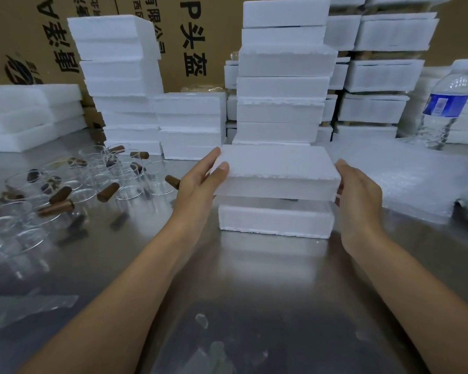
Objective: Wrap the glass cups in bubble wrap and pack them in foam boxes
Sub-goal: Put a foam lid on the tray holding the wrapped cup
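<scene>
My left hand [203, 182] and right hand [361, 197] grip a foam lid [276, 168] by its ends, fingers curled round it, just above the foam box [276, 221] mid-surface; I should hold it level and squeeze lightly, with the glass cups [65, 190] toward the left edge.

Both bare forearms are reaching forward from the lower corners, converging toward the middle. The left hand [200, 182] is gripping one end of a foam lid [276, 168], thumb lying on top, while the right hand [360, 195] is clasping the opposite end with curled fingers.
</scene>
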### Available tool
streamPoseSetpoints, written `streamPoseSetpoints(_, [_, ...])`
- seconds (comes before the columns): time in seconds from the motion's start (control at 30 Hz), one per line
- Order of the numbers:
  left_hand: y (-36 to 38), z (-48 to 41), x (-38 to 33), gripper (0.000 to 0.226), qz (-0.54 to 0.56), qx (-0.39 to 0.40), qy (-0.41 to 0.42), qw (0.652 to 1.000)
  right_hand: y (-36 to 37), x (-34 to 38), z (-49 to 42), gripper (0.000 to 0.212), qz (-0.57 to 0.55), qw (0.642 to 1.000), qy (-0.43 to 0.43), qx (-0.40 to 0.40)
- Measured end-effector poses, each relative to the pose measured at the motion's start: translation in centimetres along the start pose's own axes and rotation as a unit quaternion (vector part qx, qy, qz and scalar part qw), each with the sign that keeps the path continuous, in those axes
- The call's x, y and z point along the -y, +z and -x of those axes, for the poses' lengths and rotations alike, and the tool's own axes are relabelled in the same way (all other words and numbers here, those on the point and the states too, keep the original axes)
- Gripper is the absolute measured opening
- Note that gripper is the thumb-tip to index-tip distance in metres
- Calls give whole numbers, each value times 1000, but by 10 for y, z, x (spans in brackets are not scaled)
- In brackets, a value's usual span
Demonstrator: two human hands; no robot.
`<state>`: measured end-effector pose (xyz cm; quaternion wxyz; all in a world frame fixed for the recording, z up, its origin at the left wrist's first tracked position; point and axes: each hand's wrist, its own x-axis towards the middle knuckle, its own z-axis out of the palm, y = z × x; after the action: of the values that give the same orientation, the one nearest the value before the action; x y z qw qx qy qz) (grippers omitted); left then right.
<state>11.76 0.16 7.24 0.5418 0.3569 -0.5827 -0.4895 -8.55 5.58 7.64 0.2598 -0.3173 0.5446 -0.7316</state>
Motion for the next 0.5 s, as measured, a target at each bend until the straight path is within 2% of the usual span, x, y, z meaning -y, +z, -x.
streamPoseSetpoints(0.17, [4,2,-1,73,-47,0,8,999,-2,-2,-1,36,16,1000,5,-8])
streamPoseSetpoints(0.27, [5,3,-2,73,-66,-1,16,998,-3,-4,-4,39,23,999,10,-21])
streamPoseSetpoints(0.43, [6,4,-2,70,-67,6,39,997,-6,-5,-9,64,19,999,41,-3])
streamPoseSetpoints(0.5, [6,5,-1,71,-73,13,61,995,-8,-5,-9,55,38,998,41,8])
